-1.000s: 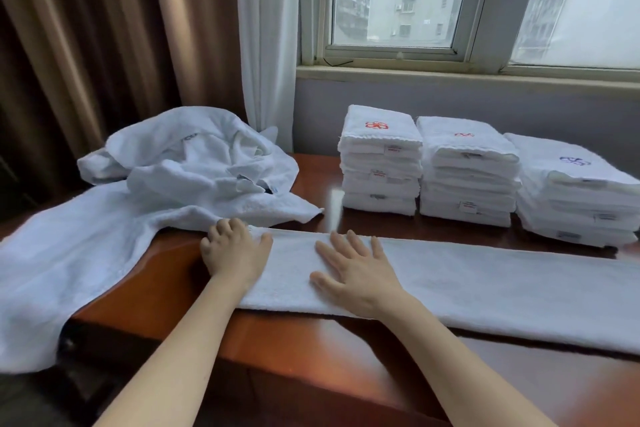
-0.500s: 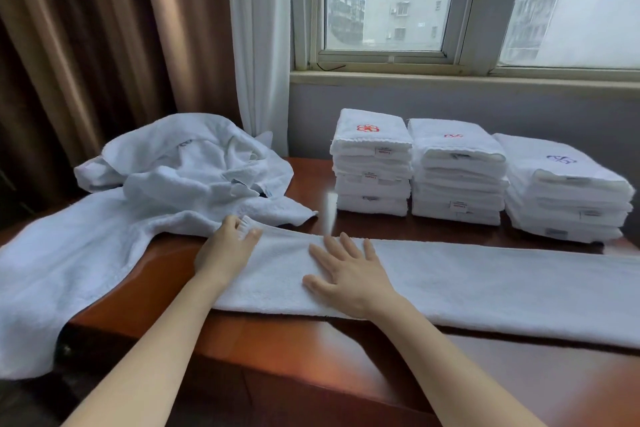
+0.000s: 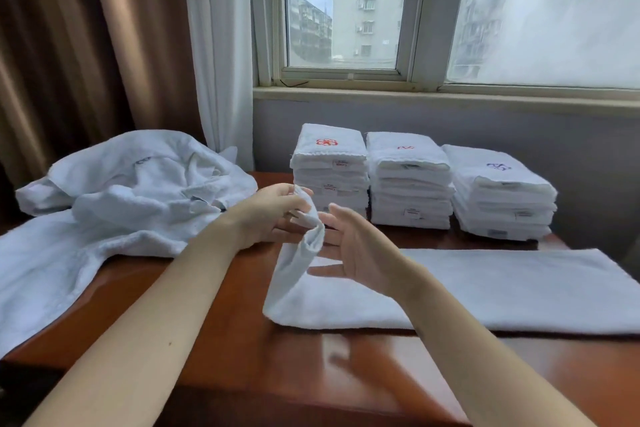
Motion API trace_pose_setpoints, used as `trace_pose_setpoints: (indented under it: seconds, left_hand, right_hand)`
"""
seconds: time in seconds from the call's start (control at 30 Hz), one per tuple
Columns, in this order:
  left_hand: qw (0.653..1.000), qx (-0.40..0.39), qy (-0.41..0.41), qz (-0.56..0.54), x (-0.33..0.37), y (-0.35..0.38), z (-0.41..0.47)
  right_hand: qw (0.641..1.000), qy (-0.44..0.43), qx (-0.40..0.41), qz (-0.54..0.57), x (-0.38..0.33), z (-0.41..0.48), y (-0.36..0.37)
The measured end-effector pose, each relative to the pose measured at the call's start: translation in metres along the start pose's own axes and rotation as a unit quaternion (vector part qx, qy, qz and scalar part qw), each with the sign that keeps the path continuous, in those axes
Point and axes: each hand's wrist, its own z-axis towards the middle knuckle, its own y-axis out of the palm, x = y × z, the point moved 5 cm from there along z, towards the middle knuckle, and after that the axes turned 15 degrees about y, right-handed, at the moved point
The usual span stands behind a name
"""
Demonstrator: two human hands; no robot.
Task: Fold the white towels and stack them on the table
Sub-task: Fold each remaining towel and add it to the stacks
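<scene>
the left hand (image 3: 266, 215) is pinching the left end of the long towel (image 3: 485, 288) in a narrow grip, lifting it off the table (image 3: 242, 350), likely to fold it rightward. the right hand (image 3: 353, 246) is hovering just beside that end, fingers spread, holding nothing. the rest is lying flat in front of the folded stacks (image 3: 408, 180).

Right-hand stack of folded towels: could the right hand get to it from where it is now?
Probably yes: the right hand is open, and only the flat towel lies between it and the stack.
</scene>
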Motion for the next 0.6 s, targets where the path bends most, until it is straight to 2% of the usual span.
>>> trace_pose_setpoints:
  seconds: [0.07, 0.13, 0.23, 0.3, 0.4, 0.47, 0.53, 0.6]
  left_hand:
    - [1.0, -0.014, 0.021, -0.014, 0.006, 0.03, 0.012]
    - [0.999, -0.032, 0.035, -0.02, 0.009, 0.058, 0.022]
    - [0.998, -0.034, 0.018, -0.048, 0.009, 0.093, 0.033]
    - [0.999, -0.023, 0.031, -0.037, 0.007, 0.107, 0.038]
    - [0.991, 0.005, 0.113, 0.068, -0.001, 0.115, 0.037]
    - [0.972, 0.018, 0.145, 0.186, -0.011, 0.119, 0.033]
    - [0.939, 0.002, 0.139, 0.314, -0.025, 0.126, 0.026]
    - [0.917, -0.031, 0.136, 0.374, -0.039, 0.137, 0.02]
  right_hand:
    - [0.998, -0.02, -0.06, 0.006, -0.012, -0.02, -0.003]
    - [0.997, -0.034, -0.071, 0.024, -0.02, -0.039, -0.012]
    - [0.999, -0.04, 0.016, 0.016, -0.017, -0.061, -0.045]
    - [0.991, -0.038, 0.131, -0.014, -0.011, -0.073, -0.073]
    - [0.954, -0.006, 0.293, -0.061, 0.003, -0.09, -0.106]
    - [0.939, 0.01, 0.333, -0.079, 0.014, -0.096, -0.118]
    - [0.93, 0.015, 0.356, -0.086, 0.021, -0.097, -0.125]
    - [0.918, 0.03, 0.383, -0.096, 0.028, -0.096, -0.131]
